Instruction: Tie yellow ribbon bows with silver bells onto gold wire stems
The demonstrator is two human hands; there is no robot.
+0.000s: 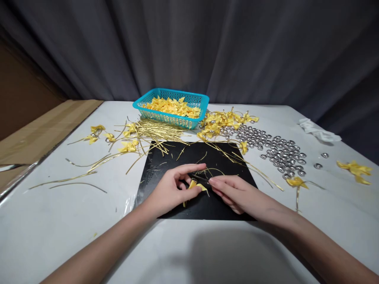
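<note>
I see one small yellow ribbon bow (pixel 197 185) over the near middle of the black mat (pixel 166 165), held between both hands. My left hand (pixel 170 191) has its fingers closed together on the bow's left side; my right hand (pixel 233 191) pinches its right side, with a thin gold wire tie (pixel 211 170) looping just beyond the fingertips. Far of the mat stands one teal basket (pixel 171 116) filled with yellow bows, too many to count. One bundle of gold ties (pixel 156 132) lies left of it. About six finished bows lie far left, two at right. A spread of silver pieces (pixel 278 152), uncountable, lies right. One white cloth (pixel 318 132) sits far right.
</note>
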